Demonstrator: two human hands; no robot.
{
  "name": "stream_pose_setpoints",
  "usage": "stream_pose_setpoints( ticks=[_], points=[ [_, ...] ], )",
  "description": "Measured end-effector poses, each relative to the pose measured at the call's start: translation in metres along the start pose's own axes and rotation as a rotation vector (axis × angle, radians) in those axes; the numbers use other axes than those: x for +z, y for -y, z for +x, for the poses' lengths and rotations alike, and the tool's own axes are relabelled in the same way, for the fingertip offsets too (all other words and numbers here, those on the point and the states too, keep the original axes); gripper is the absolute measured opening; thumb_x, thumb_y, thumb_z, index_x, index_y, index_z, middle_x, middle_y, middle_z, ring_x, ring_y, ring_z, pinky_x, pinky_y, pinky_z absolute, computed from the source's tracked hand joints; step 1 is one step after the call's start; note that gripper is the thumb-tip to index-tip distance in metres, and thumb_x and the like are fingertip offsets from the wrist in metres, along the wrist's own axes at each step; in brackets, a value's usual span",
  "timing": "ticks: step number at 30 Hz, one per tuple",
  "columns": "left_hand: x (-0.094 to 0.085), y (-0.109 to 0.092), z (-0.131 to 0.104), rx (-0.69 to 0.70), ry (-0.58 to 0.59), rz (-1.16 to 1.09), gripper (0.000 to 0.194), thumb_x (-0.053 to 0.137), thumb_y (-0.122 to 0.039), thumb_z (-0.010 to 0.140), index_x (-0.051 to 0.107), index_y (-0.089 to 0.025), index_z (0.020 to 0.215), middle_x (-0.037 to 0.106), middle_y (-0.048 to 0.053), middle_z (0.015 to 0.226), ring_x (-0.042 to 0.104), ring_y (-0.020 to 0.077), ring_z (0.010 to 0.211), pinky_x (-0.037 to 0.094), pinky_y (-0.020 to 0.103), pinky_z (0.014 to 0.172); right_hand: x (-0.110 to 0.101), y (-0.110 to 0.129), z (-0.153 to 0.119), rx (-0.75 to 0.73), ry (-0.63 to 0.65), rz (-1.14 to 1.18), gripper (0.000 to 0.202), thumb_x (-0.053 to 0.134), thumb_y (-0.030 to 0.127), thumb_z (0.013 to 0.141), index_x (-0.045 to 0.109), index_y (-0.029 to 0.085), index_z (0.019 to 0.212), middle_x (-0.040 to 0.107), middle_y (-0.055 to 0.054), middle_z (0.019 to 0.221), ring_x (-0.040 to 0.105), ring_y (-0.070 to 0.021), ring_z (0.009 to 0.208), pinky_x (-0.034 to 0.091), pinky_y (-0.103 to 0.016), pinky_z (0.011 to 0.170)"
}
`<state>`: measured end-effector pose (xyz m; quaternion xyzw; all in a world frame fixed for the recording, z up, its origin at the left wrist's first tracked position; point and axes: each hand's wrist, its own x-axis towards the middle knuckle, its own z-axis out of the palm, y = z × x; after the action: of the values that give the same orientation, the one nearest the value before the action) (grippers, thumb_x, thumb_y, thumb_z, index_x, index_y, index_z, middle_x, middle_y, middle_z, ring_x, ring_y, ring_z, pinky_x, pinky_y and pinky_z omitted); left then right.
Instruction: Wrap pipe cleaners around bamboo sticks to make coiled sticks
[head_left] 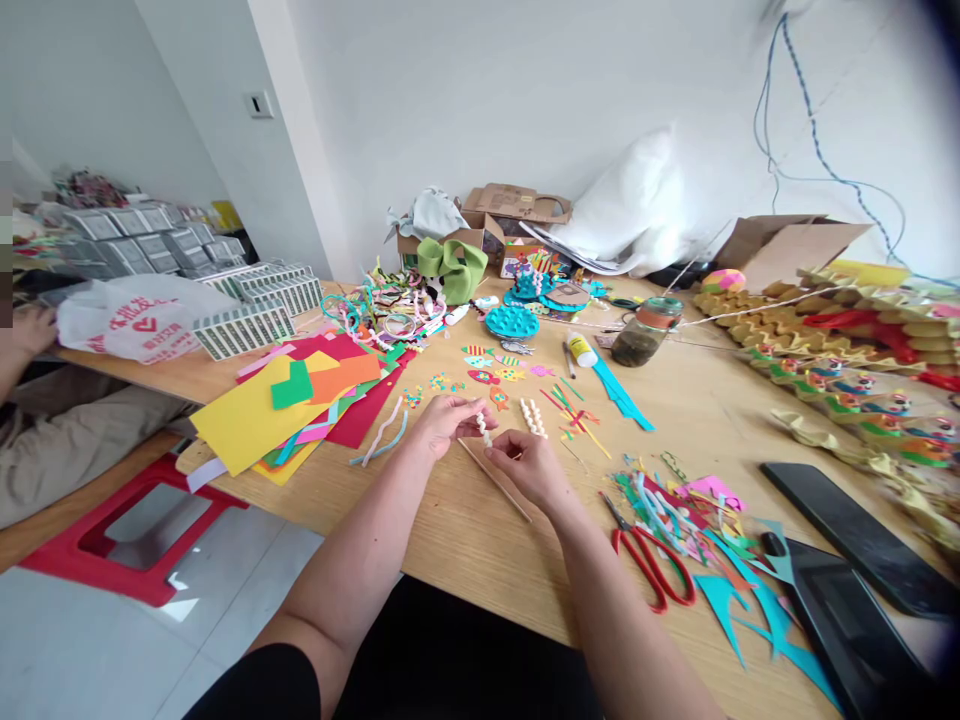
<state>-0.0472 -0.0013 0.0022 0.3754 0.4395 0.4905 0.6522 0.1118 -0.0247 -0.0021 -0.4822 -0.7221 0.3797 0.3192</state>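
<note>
Between my hands is a small white spiral twist (484, 430), held above the wooden table. My left hand (448, 418) pinches its upper end, and my right hand (523, 462) grips its lower end with thumb and forefinger. Just beyond my right hand lie white coiled strips (533, 418) side by side. A thin wooden stick (495, 480) rests on the table under my hands. Several paper fish, among them a red one (484, 377), lie beyond my fingers, with small coloured paper dots (439, 382) to their left.
Coloured sheets (262, 410) are stacked at left. Red-handled scissors (652, 565), paper scraps (664, 520) and black phones (855, 530) lie at right. A glass jar (646, 332) and glue stick (582, 351) stand or lie farther back. Another person's hand (31, 330) shows at far left.
</note>
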Motion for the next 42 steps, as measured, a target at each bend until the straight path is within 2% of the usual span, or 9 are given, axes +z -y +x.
stream_pose_setpoints(
  ticks=[5,15,22,26,29,34,37,42],
  points=[
    [0.000,0.000,0.000,-0.018,0.004,-0.047,0.028,0.075,-0.035,0.061,0.067,-0.010,0.073,0.069,0.007,0.071,0.066,0.0171,0.072,0.049,0.026,0.066,0.001,0.000,-0.001,-0.008,-0.018,-0.023,0.016,0.055,0.030,0.068,0.059,0.015,0.063,0.056,0.000,0.057,0.044,-0.0098,0.049,0.035,-0.023,0.050],
    [0.003,-0.004,-0.003,-0.010,-0.050,-0.020,0.030,0.077,-0.035,0.057,0.066,-0.010,0.068,0.068,0.007,0.067,0.065,0.0162,0.067,0.047,0.024,0.061,0.001,0.002,-0.003,-0.009,0.018,-0.104,0.013,0.053,0.025,0.068,0.056,0.016,0.059,0.052,0.002,0.054,0.043,-0.0093,0.049,0.033,-0.023,0.049],
    [0.005,-0.008,-0.007,-0.050,0.066,-0.008,0.041,0.070,-0.048,0.064,0.067,-0.010,0.080,0.069,0.010,0.072,0.064,0.0154,0.068,0.049,0.027,0.067,-0.008,-0.002,0.001,0.012,-0.020,0.106,0.022,0.057,0.036,0.071,0.059,0.015,0.066,0.052,0.001,0.055,0.043,-0.0101,0.050,0.033,-0.023,0.048],
    [0.007,-0.004,-0.007,-0.054,0.155,0.055,0.034,0.075,-0.038,0.060,0.068,-0.009,0.077,0.069,0.009,0.078,0.063,0.0136,0.071,0.047,0.026,0.071,-0.009,-0.003,0.002,0.034,-0.028,0.160,0.026,0.058,0.041,0.071,0.059,0.015,0.068,0.051,0.001,0.057,0.042,-0.0100,0.050,0.034,-0.023,0.047],
    [0.008,0.000,-0.006,-0.051,0.125,0.043,0.029,0.079,-0.031,0.054,0.068,-0.010,0.070,0.069,0.008,0.077,0.061,0.0127,0.069,0.047,0.026,0.071,-0.008,0.001,0.001,0.051,-0.001,0.203,0.031,0.059,0.046,0.071,0.060,0.015,0.067,0.052,0.000,0.057,0.043,-0.0103,0.050,0.036,-0.024,0.047],
    [0.006,0.001,-0.003,-0.060,0.070,-0.045,0.028,0.079,-0.030,0.054,0.068,-0.011,0.070,0.068,0.007,0.076,0.062,0.0129,0.067,0.047,0.028,0.070,-0.010,0.004,0.001,0.170,-0.030,0.478,0.046,0.054,0.058,0.071,0.065,0.013,0.075,0.059,-0.004,0.066,0.049,-0.0109,0.053,0.039,-0.024,0.046],
    [0.006,0.002,-0.002,-0.058,0.058,-0.071,0.028,0.080,-0.029,0.053,0.068,-0.011,0.071,0.068,0.007,0.078,0.061,0.0126,0.066,0.047,0.027,0.069,-0.011,0.003,0.001,0.191,-0.022,0.555,0.043,0.060,0.055,0.067,0.066,0.013,0.075,0.060,-0.004,0.067,0.048,-0.0097,0.052,0.037,-0.022,0.045],
    [0.011,0.004,-0.003,-0.037,0.051,-0.082,0.027,0.080,-0.028,0.052,0.066,-0.010,0.067,0.066,0.005,0.073,0.060,0.0116,0.064,0.047,0.027,0.068,-0.006,0.004,0.000,0.150,0.012,0.537,0.034,0.066,0.048,0.065,0.062,0.014,0.068,0.055,0.000,0.058,0.045,-0.0087,0.049,0.036,-0.022,0.046]
  ],
)
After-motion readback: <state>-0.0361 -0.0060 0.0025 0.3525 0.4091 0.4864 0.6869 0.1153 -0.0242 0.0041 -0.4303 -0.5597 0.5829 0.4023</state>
